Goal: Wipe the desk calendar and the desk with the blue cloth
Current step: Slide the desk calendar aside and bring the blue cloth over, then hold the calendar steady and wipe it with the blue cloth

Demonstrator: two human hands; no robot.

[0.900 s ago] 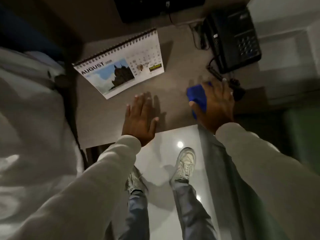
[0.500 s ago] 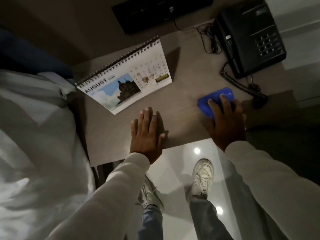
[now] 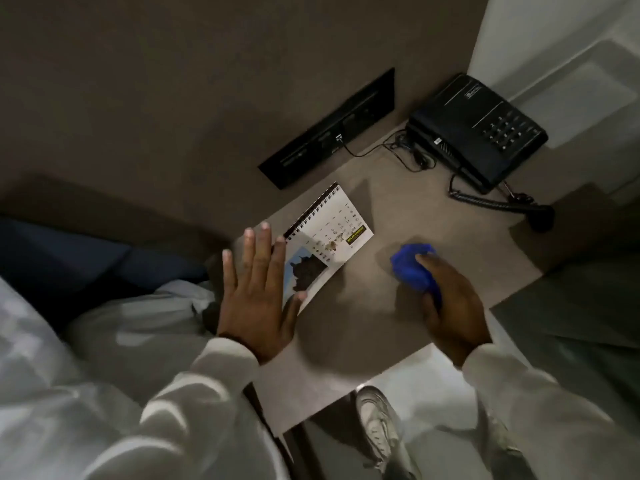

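My right hand [image 3: 450,306] has its fingers curled around the bunched blue cloth [image 3: 414,268], pressed on the desk [image 3: 363,317] right of the desk calendar [image 3: 329,244]. My left hand [image 3: 256,292] is splayed wide over the calendar's left edge. I judge a careless reach could tip it.

Telephone [image 3: 476,131] seemingly behind cloth [image 3: 414,268].
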